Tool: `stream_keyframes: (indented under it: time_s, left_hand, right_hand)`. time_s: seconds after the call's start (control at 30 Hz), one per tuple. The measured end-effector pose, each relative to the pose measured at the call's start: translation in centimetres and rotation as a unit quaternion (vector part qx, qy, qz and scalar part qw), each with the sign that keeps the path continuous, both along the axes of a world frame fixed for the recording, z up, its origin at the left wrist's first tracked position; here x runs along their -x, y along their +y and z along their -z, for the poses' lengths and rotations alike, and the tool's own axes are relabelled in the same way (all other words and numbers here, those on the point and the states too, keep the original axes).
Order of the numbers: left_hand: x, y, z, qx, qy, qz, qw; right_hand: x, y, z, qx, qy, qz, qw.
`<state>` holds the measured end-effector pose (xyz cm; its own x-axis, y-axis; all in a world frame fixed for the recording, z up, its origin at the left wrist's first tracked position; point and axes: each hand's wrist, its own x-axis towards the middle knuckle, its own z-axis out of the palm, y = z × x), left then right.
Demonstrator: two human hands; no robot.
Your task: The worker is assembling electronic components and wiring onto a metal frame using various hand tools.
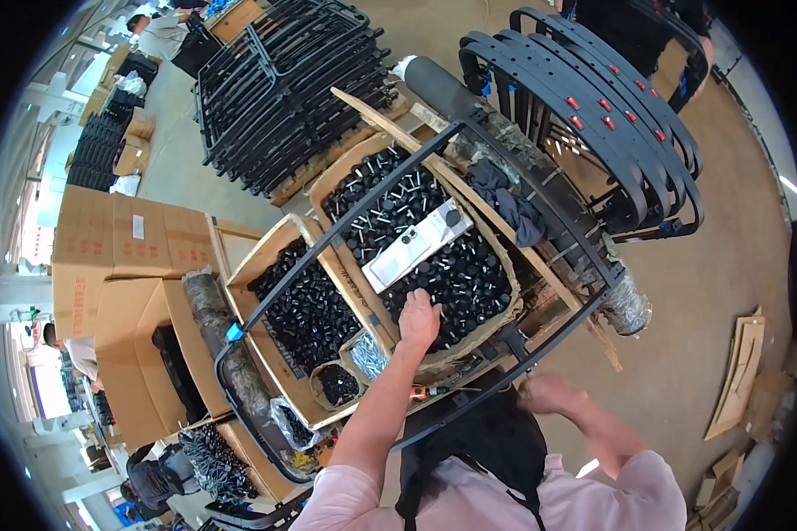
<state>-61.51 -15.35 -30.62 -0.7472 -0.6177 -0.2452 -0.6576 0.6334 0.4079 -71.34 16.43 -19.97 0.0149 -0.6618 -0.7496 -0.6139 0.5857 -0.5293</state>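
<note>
My left hand (419, 320) reaches into the near edge of a wooden bin of black screw-in feet (465, 288) with metal studs. Its fingers are curled down among them, and what they hold, if anything, is hidden. A black tubular metal frame (363, 217) with rounded corners lies across the bins, a blue piece (234, 332) on its left side. Beside the frame's near right edge, my right hand (547, 394) is closed and slightly blurred; its contents cannot be made out. A white metal plate (416, 246) with round black parts on it rests on the feet.
A second bin (305, 310) holds small black parts, near a tray of silver screws (367, 356). An orange-black power tool (425, 391) lies at the near edge. Stacked frames (283, 80) stand behind, curved black panels (584, 106) at far right, cartons (133, 239) at left.
</note>
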Motion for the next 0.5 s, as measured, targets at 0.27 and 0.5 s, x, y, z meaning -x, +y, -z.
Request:
stream_keyframes:
  time_s: [0.27,0.5]
  left_hand:
    - [4.7,-2.1,-6.9,-0.240,0.188,-0.104,0.947]
    - [16.5,-7.0,-10.6,-0.131,0.301,-0.007,0.945]
  right_hand:
    - [8.0,-12.9,-0.9,0.329,0.256,0.139,0.898]
    - [10.7,-22.4,9.8,0.092,0.483,0.076,0.867]
